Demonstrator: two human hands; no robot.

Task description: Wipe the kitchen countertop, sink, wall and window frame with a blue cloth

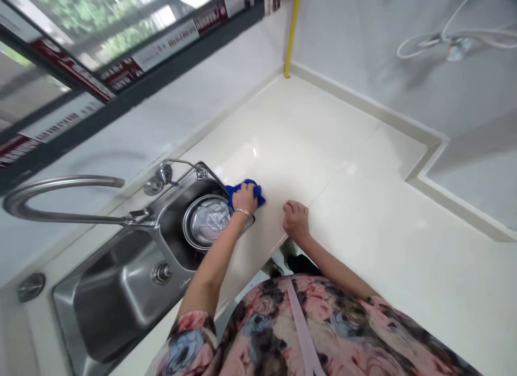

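Note:
My left hand [244, 197], with a bracelet at the wrist, is closed over a bunched blue cloth [259, 194]. It presses the cloth against the pale countertop [291, 133] beside the right end of the sink. A little to the right, my right hand [296, 220] rests on the counter near its front edge, fingers curled in and nothing showing in them. Just left of the cloth, a round metal strainer basin [189, 217] sits in the smaller sink bowl, partly hidden by my left forearm. Inside it lies something silvery and crumpled, perhaps clear plastic.
A double-bowl steel sink [109, 290] with a tall curved faucet [72, 181] takes up the left side. Along the wall runs a low raised edge [363, 113]. A yellow pipe [293, 31] stands in the corner, and white cables [448, 39] hang on the right wall.

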